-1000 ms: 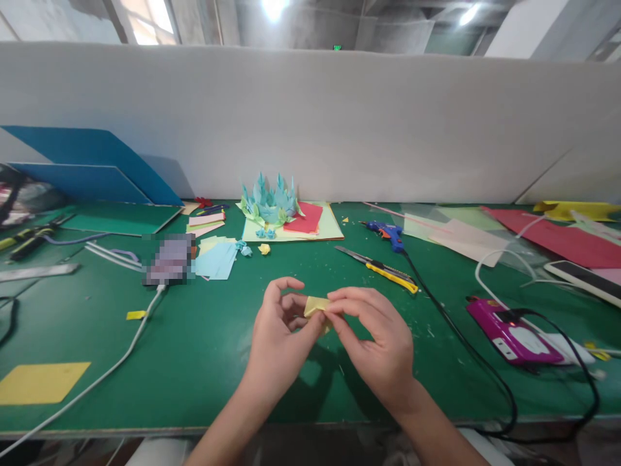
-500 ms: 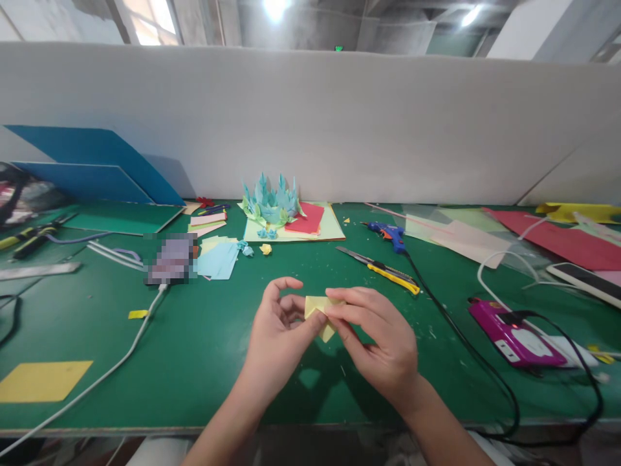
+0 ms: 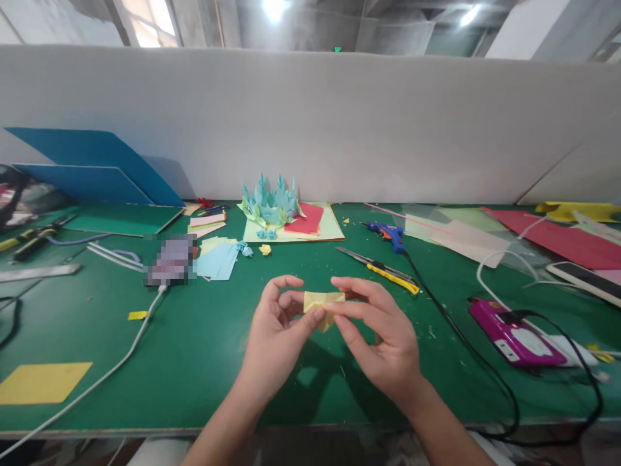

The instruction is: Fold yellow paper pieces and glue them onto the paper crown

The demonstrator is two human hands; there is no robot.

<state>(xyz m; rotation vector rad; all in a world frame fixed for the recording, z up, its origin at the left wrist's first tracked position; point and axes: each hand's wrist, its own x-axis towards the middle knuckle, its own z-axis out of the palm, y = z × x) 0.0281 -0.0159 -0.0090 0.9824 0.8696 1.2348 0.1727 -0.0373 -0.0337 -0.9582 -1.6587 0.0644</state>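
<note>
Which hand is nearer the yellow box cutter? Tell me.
Right. The right hand lies on the near side of the box cutter; the left hand is farther off, to its left, beyond the yellow paper both hands pinch.

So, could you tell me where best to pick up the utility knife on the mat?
Grip the utility knife across its yellow handle, coming from above at the near right end; it lies flat, and the metal blade end points far-left.

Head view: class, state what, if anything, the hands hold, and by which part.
A small folded yellow paper piece is held. The left hand pinches its left end and the right hand pinches its right end.
</note>
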